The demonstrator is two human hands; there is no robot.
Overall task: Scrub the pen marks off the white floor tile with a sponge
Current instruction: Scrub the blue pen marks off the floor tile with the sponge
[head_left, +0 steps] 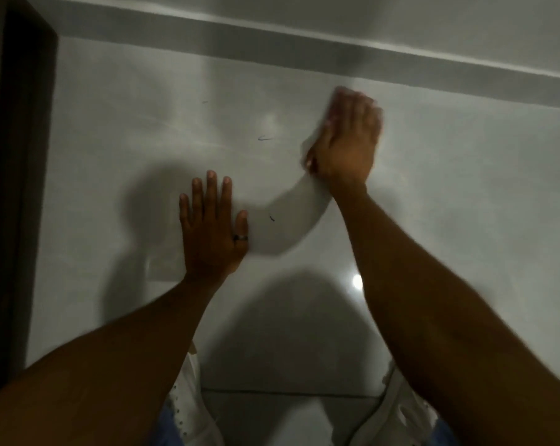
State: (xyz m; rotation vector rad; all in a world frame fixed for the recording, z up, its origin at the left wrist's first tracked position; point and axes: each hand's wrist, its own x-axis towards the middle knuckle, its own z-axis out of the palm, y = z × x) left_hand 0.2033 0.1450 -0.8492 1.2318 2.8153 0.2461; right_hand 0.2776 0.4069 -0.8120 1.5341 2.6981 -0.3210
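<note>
The white floor tile fills the view and carries small dark pen marks: one near the middle, one close to my left thumb, and a faint one farther back. My right hand is blurred and pressed down on a pale sponge, of which only an edge shows beside the fingers. My left hand lies flat on the tile with fingers spread, a ring on the thumb, holding nothing.
A dark door frame runs down the left side. A grey skirting band and white wall close the far edge. White shoes show at the bottom, near a tile joint.
</note>
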